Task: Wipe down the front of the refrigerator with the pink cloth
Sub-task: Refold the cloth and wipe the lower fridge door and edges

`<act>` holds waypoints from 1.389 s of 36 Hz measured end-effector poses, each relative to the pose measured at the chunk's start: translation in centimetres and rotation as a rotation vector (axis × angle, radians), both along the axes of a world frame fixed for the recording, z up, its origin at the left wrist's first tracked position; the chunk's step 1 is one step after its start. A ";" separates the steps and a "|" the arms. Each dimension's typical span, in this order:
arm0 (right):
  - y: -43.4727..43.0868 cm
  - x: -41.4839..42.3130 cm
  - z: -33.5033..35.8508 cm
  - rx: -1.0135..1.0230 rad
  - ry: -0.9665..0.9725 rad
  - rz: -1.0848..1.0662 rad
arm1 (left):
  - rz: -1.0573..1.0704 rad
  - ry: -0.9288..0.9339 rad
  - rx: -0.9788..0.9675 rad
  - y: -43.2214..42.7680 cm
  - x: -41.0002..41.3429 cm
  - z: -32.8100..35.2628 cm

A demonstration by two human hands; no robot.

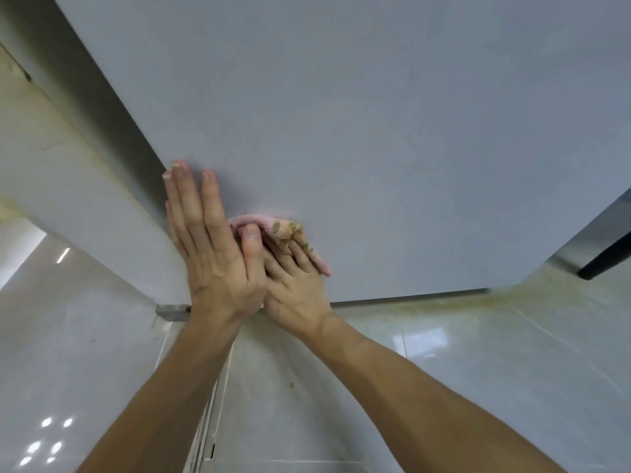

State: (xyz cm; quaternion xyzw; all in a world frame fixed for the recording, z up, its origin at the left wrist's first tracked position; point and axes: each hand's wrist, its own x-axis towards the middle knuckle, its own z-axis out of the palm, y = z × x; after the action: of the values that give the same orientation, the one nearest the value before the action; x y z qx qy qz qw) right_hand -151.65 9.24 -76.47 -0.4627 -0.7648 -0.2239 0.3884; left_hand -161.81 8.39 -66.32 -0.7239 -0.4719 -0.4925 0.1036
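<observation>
Fingers (pixel 186 199) of left hand (pixel 218 264): straight, together, laid flat on refrigerator door (pixel 375 131) nr its edge. Right hand (pixel 297 291) fingers slightly apart, pressed on pink cloth (pixel 269 225), bunched against door at 1 o'clock of left thumb. Risks: greenish-yellow marks on cloth (dirt or print, can't tell) could be smeared back onto door; small wad, so strips may be missed.

The glossy pale grey tiled floor (pixel 444 387) carries the tall grey refrigerator (pixel 341 114). A band of yellowish-green grime (pixel 495 298) lies on the tiles along the refrigerator's bottom edge. A small greenish speck (pixel 292 384) sits near the floor's middle, and a black bar (pixel 607 259) meets the tiles toward the right edge.
</observation>
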 end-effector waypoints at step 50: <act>-6.3 -2.5 -2.1 -0.398 1.210 -0.299 | 0.022 0.019 -0.132 -1.8 -1.1 -3.3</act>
State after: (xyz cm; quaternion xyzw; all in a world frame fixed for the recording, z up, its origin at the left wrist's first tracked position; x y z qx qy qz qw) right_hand -154.13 2.99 -78.58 -0.6714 -0.3654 0.1701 0.6219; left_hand -162.91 6.59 -69.60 -0.7285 -0.5102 -0.4524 0.0654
